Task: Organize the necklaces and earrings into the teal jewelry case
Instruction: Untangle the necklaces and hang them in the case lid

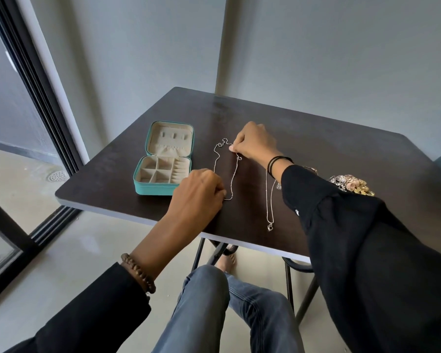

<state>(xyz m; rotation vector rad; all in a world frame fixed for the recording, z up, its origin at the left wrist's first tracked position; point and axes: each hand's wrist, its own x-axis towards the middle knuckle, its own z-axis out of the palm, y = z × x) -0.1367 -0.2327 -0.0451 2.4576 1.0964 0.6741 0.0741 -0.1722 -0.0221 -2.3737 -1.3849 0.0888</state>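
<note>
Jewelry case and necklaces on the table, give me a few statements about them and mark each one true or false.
1. The teal jewelry case lies open on the table. True.
2. The case's compartments already hold necklaces. False: they look empty.
3. Both hands are on the beaded chain: the left hand at its near end, the right hand at its far end. True.
4. The heart pendant necklace lies left of the case. False: it lies to the right, beside the right sleeve.
5. A pile of mixed jewelry sits on the table's right side. True.
</note>
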